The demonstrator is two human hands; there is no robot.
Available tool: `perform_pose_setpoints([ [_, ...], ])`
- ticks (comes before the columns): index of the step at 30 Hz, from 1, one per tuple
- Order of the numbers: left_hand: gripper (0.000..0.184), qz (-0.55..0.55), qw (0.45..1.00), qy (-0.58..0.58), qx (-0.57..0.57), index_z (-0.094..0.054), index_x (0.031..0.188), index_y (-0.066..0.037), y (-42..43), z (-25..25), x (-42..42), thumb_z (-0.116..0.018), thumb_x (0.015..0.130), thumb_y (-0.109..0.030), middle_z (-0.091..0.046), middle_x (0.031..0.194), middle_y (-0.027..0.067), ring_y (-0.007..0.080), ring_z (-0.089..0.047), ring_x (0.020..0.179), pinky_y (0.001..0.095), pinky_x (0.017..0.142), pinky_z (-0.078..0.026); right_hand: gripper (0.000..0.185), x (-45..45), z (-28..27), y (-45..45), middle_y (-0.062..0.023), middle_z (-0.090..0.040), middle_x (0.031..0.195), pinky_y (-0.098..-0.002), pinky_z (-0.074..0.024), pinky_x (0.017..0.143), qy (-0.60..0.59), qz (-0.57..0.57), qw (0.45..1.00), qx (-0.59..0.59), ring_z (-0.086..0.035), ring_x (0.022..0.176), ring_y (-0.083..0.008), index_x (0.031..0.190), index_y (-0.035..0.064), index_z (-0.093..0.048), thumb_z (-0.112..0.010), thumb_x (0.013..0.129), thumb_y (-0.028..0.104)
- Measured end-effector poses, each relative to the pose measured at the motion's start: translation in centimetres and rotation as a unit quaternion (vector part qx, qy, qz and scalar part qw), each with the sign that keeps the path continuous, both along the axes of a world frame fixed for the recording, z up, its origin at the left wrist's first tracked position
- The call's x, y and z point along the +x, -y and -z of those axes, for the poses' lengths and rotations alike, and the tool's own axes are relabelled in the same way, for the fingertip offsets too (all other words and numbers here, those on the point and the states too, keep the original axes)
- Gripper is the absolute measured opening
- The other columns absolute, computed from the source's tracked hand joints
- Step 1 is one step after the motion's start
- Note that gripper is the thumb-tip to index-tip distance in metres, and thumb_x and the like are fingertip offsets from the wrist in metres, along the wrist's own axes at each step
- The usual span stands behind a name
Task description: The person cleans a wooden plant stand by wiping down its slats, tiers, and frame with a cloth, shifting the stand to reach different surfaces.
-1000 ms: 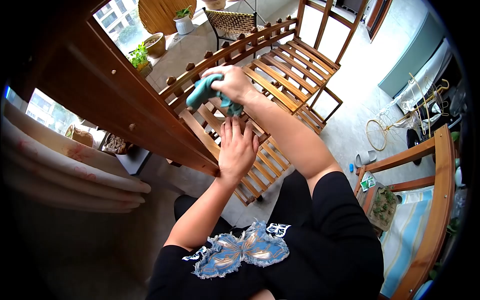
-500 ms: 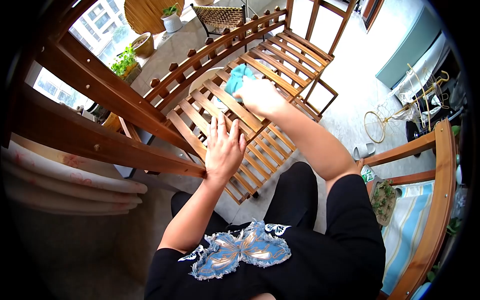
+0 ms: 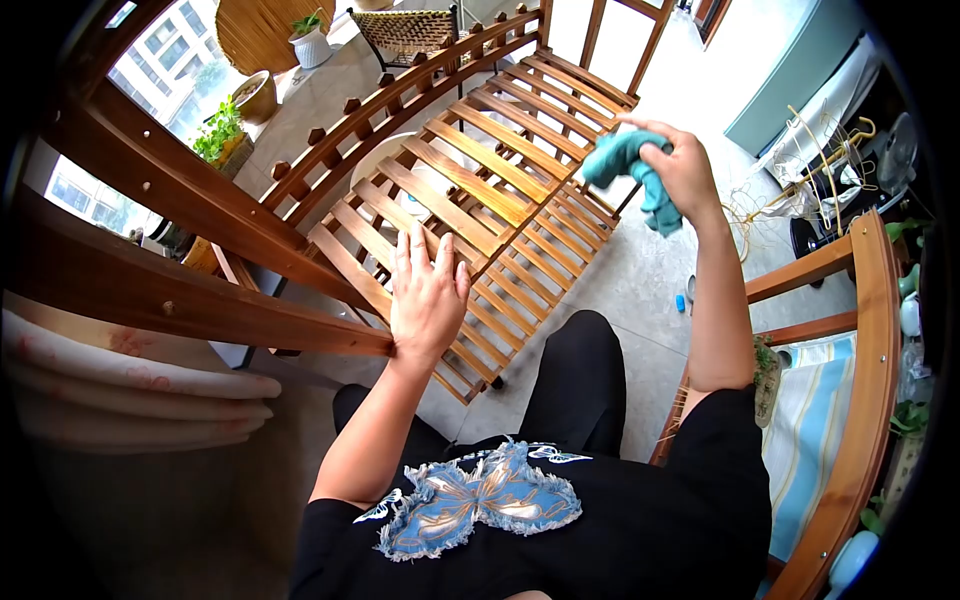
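Note:
A slatted wooden bench (image 3: 470,185) with a curved railing stretches away in front of me. My left hand (image 3: 428,300) lies on the near edge of its seat slats, fingers apart and holding nothing. Off the right side of the bench, my right hand (image 3: 685,175) is raised with its fingers closed round a crumpled teal cloth (image 3: 630,165). The cloth hangs down partly from the hand, near the slats' right edge. A lower slatted shelf (image 3: 515,310) shows beneath the seat.
Wooden posts (image 3: 210,240) and a curtain (image 3: 130,375) are on the left. Potted plants (image 3: 222,135) and a woven chair (image 3: 410,35) stand beyond the railing. At right are a wooden chair with a striped cushion (image 3: 810,440), gold wire pieces (image 3: 830,170) and a small blue object (image 3: 680,303) on the floor.
My right hand has swept the teal cloth from the near slats rightward, off the bench's right edge. My left hand stays on the slats. The whole view has shifted slightly.

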State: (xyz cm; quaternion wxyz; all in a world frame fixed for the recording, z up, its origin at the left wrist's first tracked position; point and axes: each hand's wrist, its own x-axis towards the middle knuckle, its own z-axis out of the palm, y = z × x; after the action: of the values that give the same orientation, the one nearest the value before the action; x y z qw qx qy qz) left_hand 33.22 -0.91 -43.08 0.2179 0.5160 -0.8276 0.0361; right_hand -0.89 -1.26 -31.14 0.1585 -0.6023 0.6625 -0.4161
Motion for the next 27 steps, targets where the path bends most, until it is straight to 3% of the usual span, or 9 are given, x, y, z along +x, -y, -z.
perform_pose_setpoints([
  [5, 0.042, 0.0, 1.0, 0.009, -0.019, -0.059, 0.138, -0.007, 0.2, 0.3, 0.1, -0.058, 0.101, -0.027, -0.044, 0.151, 0.0269, 0.0429, -0.04, 0.142, 0.0482, 0.119, -0.034, 0.052, 1.5, 4.6, 5.8, -0.0144, -0.069, 0.13, -0.0217, -0.0562, 0.051, 0.01, 0.044, 0.997, -0.055, -0.057, 0.056, -0.0067, 0.144, 0.022, -0.06, -0.057, 0.095, 0.005],
  [7, 0.042, -0.002, 1.0, 0.0, -0.014, -0.06, 0.138, -0.007, 0.2, 0.2, 0.0, -0.059, 0.101, -0.027, -0.045, 0.151, 0.0269, 0.0429, -0.04, 0.142, 0.0481, 0.118, -0.034, 0.056, 2.7, 8.7, 7.2, -0.0194, -0.051, 0.152, -0.0214, -0.0588, 0.059, -0.055, -0.015, 0.998, -0.001, -0.069, 0.08, -0.0135, 0.148, 0.0208, -0.055, -0.057, 0.095, 0.004],
  [8, 0.043, 0.0, 1.0, -0.008, -0.007, -0.06, 0.138, -0.006, 0.2, 0.2, 0.0, -0.059, 0.1, -0.028, -0.044, 0.151, 0.0275, 0.0436, -0.04, 0.142, 0.0496, 0.119, -0.032, 0.058, 4.0, 11.2, 6.8, -0.0179, -0.05, 0.153, -0.0216, -0.0596, 0.062, -0.039, -0.011, 0.996, 0.079, -0.065, 0.069, -0.0099, 0.147, 0.0258, -0.056, -0.052, 0.094, 0.003],
  [10, 0.044, 0.002, 1.0, -0.006, -0.003, -0.061, 0.137, -0.005, 0.2, 0.1, -0.1, -0.059, 0.1, -0.027, -0.044, 0.151, 0.0277, 0.0442, -0.039, 0.143, 0.0509, 0.12, -0.031, 0.058, 6.5, 13.5, 3.7, -0.0236, -0.03, 0.164, -0.0281, -0.0636, 0.07, -0.215, 0.003, 0.974, 0.065, -0.074, 0.101, -0.023, 0.144, 0.026, -0.059, -0.062, 0.092, 0.003],
  [13, 0.043, 0.001, 1.0, -0.008, 0.001, -0.061, 0.137, -0.005, 0.0, -0.2, -0.3, -0.059, 0.099, -0.025, -0.044, 0.151, 0.0284, 0.045, -0.04, 0.142, 0.051, 0.12, -0.032, 0.052, 6.4, 13.9, -0.2, -0.0264, -0.047, 0.153, -0.0352, -0.0601, 0.093, -0.19, 0.038, 0.981, -0.012, -0.071, 0.108, -0.0345, 0.139, 0.019, -0.064, -0.065, 0.089, 0.003],
  [16, 0.043, -0.002, 1.0, -0.006, 0.008, -0.061, 0.137, -0.005, 0.1, -0.4, -0.4, -0.059, 0.099, -0.025, -0.043, 0.151, 0.0292, 0.0458, -0.041, 0.141, 0.0516, 0.119, -0.032, 0.043, 1.1, 15.1, -1.5, -0.018, -0.073, 0.118, -0.0344, -0.0564, 0.096, 0.133, -0.023, 0.989, 0.053, -0.071, 0.103, -0.0252, 0.125, 0.0016, -0.07, -0.049, 0.088, 0.001],
  [19, 0.042, -0.002, 1.0, -0.007, 0.007, -0.062, 0.136, -0.005, 0.0, -0.4, -0.3, -0.059, 0.1, -0.026, -0.043, 0.151, 0.0293, 0.0462, -0.04, 0.141, 0.0516, 0.119, -0.033, 0.04, -5.1, 13.8, -0.9, -0.0132, -0.072, 0.114, -0.0316, -0.0554, 0.092, 0.381, -0.004, 0.922, 0.063, -0.068, 0.102, -0.0187, 0.123, -0.0037, -0.068, -0.047, 0.089, 0.003],
  [25, 0.042, -0.013, 1.0, -0.008, 0.016, -0.061, 0.136, -0.007, -0.1, -0.9, -0.7, -0.06, 0.098, -0.025, -0.044, 0.152, 0.0281, 0.0438, -0.04, 0.142, 0.0498, 0.12, -0.032, 0.04, -10.8, 6.6, 7.7, -0.0116, -0.072, 0.121, -0.0313, -0.0523, 0.095, 0.052, 0.132, 0.955, -0.262, -0.068, 0.106, -0.0194, 0.133, 0.0093, -0.068, -0.048, 0.098, 0.008],
  [27, 0.043, -0.015, 1.0, -0.001, 0.012, -0.061, 0.136, -0.007, -0.1, -0.9, -0.8, -0.06, 0.097, -0.023, -0.044, 0.151, 0.0282, 0.0444, -0.04, 0.142, 0.0499, 0.12, -0.032, 0.041, -11.1, 6.8, 11.0, -0.0144, -0.072, 0.123, -0.0343, -0.0515, 0.098, -0.009, 0.192, 0.953, -0.233, -0.069, 0.111, -0.027, 0.134, 0.0178, -0.068, -0.051, 0.098, 0.009],
])
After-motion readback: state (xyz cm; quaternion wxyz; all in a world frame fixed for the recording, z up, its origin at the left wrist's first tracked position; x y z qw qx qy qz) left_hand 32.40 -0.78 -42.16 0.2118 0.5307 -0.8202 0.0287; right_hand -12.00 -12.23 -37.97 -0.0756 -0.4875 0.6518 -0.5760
